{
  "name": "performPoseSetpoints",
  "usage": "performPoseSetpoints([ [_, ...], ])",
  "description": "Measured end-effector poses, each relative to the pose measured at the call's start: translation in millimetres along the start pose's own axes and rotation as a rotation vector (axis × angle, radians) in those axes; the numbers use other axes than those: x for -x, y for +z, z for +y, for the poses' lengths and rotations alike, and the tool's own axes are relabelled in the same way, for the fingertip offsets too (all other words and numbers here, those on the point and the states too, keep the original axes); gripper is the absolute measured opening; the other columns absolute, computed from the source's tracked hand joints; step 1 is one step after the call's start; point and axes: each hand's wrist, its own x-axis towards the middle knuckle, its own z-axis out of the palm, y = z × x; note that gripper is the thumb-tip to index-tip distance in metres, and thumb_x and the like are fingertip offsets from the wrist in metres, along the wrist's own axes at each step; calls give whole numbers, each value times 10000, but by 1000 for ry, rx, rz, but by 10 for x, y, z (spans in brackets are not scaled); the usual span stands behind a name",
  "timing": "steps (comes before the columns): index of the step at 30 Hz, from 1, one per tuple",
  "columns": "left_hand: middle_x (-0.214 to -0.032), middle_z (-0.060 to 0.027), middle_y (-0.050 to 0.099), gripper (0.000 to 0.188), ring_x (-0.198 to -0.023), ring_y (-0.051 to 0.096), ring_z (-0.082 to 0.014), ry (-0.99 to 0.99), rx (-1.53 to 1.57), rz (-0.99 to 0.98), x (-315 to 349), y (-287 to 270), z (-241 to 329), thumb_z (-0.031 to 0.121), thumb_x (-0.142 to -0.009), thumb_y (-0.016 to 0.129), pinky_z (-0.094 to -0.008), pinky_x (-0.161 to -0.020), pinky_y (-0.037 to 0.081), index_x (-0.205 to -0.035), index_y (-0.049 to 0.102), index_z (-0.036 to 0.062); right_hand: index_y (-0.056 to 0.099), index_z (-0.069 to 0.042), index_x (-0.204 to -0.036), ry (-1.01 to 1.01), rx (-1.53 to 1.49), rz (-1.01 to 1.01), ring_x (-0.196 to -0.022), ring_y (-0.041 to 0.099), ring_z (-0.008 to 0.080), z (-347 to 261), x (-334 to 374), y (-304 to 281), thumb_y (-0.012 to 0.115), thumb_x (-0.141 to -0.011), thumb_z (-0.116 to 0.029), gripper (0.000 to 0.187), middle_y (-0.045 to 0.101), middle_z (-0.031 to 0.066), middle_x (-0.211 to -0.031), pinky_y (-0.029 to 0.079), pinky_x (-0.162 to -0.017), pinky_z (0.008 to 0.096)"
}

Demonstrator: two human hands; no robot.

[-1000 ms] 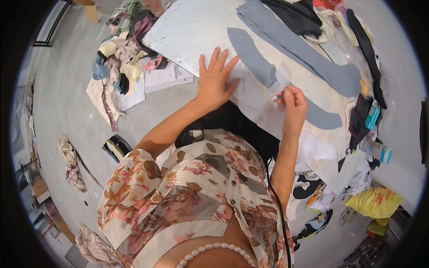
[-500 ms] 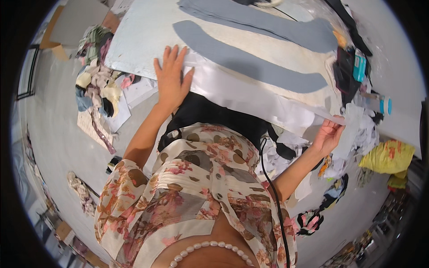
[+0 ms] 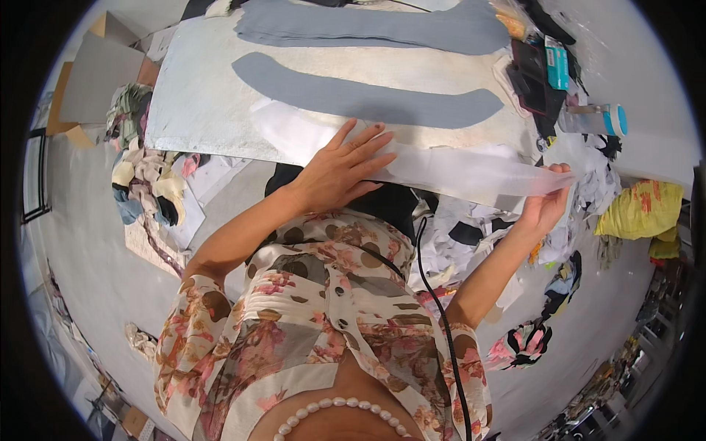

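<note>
A sheer white strip of fabric [image 3: 471, 167] lies along the near edge of the table. My left hand [image 3: 342, 167] rests on its middle part, palm down with the fingers spread. At the strip's right end, my right hand [image 3: 548, 202] pinches the corner between thumb and fingers, holding it slightly raised. Just beyond the strip lies a single curved grey-blue fabric piece [image 3: 368, 95]. Farther back is a stack of similar grey-blue pieces [image 3: 368, 28].
The pale table board [image 3: 195, 95] has a dark phone-like object [image 3: 531, 77] and a teal box [image 3: 557, 66] at its right. A clear cup with a blue lid [image 3: 599, 119] stands beyond. Fabric scraps [image 3: 151, 180] hang left; a yellow bag [image 3: 638, 209] sits right.
My left hand has slid rightward along the white strip, from its left end to its middle. My right hand still pinches the right end. The view has shifted a little.
</note>
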Motion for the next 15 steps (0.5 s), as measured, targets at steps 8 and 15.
performPoseSetpoints([
  [8, -1465, -120, 416, 436, -1395, 340, -307, -13, -67, -99, -3, -2, -54, 240, -844, 690, -556, -1154, 205, -1253, 590, 125, 575, 21, -1056, -213, 125, 206, -909, 599, 293, -1600, -258, -895, 445, -959, -49, 177, 620, 145, -960, 514, -895, 424],
  [15, -1447, -135, 432, 435, -1375, 364, -318, -27, -55, -103, -9, -17, -48, 176, -795, 726, -565, -1142, 212, -1209, 604, 117, 582, 50, -1135, -466, 216, 281, -997, 598, 329, -3454, -607, -1380, 431, -964, -56, 251, 621, 176, -1059, 496, -966, 494],
])
